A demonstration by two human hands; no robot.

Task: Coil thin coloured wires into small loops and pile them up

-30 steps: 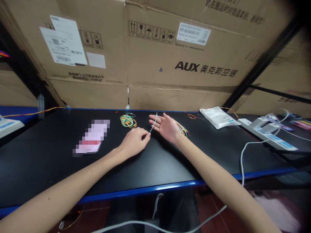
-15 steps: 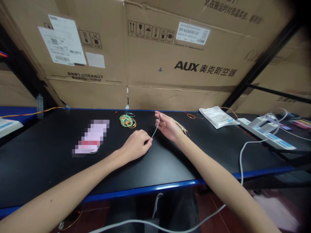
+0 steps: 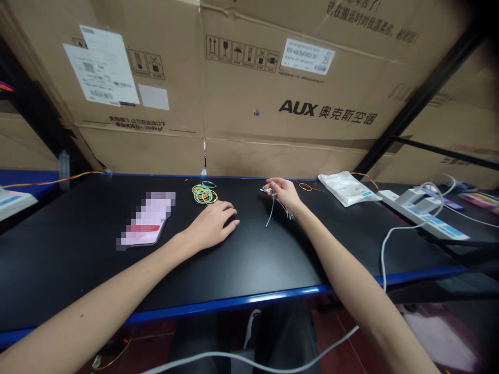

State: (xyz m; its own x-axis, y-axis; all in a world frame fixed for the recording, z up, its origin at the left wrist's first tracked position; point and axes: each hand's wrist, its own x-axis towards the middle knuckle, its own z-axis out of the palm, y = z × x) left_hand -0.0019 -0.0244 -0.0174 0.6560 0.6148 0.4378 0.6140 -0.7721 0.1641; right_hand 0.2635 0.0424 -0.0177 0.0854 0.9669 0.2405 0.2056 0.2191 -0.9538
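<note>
My left hand rests low over the black tabletop with its fingers apart and nothing in it. Just beyond it lies a tangle of coiled thin wires, yellow, green and orange. My right hand is closed on a short light-blue wire, whose free end hangs down toward the table. A bundle of other thin wires shows under this hand, its middle hidden by the palm; I cannot tell whether the fingers hold these too.
A pink phone-like object, blurred out, lies on the left. An orange wire loop, a white plastic package and a white power strip with a grey cable are on the right. A cardboard box stands behind.
The left hand has let go of the light-blue wire and opened. My right hand has moved right, turned palm down and closed with that wire over the bundle.
</note>
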